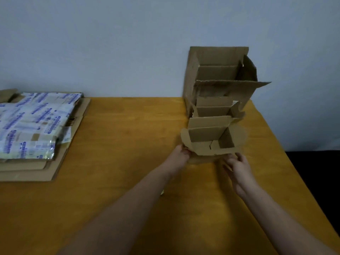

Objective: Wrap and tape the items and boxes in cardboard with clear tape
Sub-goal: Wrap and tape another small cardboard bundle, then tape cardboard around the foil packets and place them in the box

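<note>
Left hand (181,153), right hand (239,163) round small box (207,137), nearest of three.

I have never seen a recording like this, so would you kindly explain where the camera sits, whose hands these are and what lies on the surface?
There is no machine here: a person works with two bare hands. The single picture comes from a camera worn on the person's head, looking forward and down, so both arms reach in from below. The surface is a wooden table. The left hand and the right hand each hold a near corner of a small open cardboard box. Behind it is a second open box, and behind that a larger open box by the wall. On the table's left side lies a pile of flattened cardboard, topped by a piece covered in blue-printed wrapping. No tape roll is in view.
</note>
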